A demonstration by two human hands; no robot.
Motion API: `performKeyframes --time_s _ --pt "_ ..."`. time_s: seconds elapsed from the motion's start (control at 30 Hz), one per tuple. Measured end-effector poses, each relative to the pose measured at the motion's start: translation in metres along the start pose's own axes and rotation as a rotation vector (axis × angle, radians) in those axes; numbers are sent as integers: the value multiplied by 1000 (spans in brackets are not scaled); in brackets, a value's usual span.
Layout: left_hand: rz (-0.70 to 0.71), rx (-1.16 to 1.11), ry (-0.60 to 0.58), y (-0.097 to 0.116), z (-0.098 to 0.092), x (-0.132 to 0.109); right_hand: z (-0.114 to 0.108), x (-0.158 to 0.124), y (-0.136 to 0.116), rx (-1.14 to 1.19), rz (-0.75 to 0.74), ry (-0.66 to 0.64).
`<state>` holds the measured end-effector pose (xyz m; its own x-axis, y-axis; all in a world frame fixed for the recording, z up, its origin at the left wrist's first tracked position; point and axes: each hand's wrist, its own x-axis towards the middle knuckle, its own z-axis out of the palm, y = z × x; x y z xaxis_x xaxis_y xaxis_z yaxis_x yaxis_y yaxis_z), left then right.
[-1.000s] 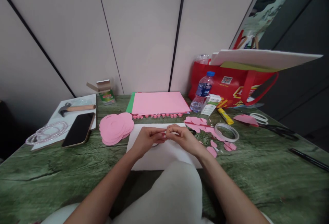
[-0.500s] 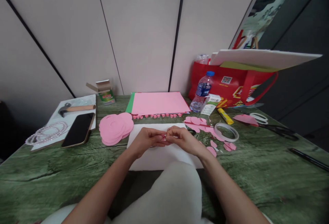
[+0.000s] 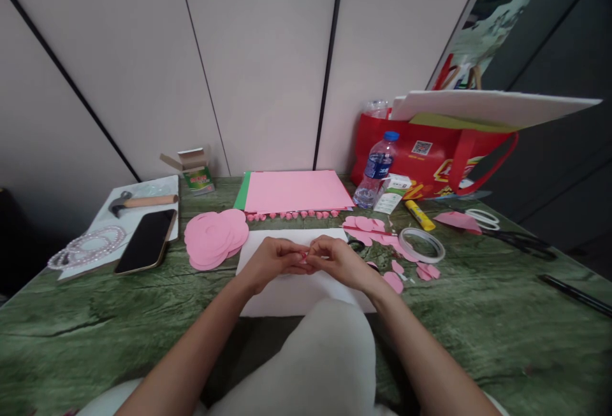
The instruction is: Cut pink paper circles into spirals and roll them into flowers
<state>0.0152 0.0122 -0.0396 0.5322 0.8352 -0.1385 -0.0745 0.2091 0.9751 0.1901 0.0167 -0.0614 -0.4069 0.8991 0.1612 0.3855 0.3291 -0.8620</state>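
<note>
Over a white sheet [image 3: 296, 298], my left hand [image 3: 275, 260] and my right hand [image 3: 337, 260] meet at the fingertips. Both pinch a small piece of pink paper [image 3: 303, 257], mostly hidden by the fingers; it looks curled. Behind the hands runs a row of small rolled pink paper rosebuds [image 3: 289, 215], along the front of a stack of pink paper [image 3: 299, 191]. Overlapping pink paper flower shapes [image 3: 215, 237] lie left of the sheet. Loose pink petals [image 3: 366, 228] and scraps are scattered on the right, close to my right hand.
On the left are a hammer [image 3: 148, 201], a phone [image 3: 147, 241], bead strings [image 3: 90, 247] and a small open box [image 3: 198, 177]. To the right are a tape roll [image 3: 442, 251], glue stick [image 3: 419, 215], scissors [image 3: 519, 242], water bottle [image 3: 377, 171], red bag [image 3: 406, 148] and black pen [image 3: 576, 295].
My right hand has shifted very slightly, its fingertips now a little further over the pink piece. Both hands stay together in the same place; everything else lies as before.
</note>
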Motion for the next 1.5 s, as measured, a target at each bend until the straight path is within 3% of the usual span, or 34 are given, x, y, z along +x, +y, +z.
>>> performKeyframes --time_s 0.17,0.33,0.5,0.6,0.83,1.1,1.5 --pt "-3 22 56 -5 -3 2 8 0 0 123 68 36" --pt "0 34 180 -8 -4 5 11 2 1 372 134 159" --pt "33 49 261 -5 1 7 10 3 -1 602 256 157" --pt "51 73 278 -3 4 7 11 1 -3 669 309 162" --pt "93 167 275 -1 4 6 19 2 -3 794 324 305" --pt "151 126 261 1 5 5 18 3 -5 819 215 316" --pt "236 257 297 2 1 5 14 4 -2 494 48 360"
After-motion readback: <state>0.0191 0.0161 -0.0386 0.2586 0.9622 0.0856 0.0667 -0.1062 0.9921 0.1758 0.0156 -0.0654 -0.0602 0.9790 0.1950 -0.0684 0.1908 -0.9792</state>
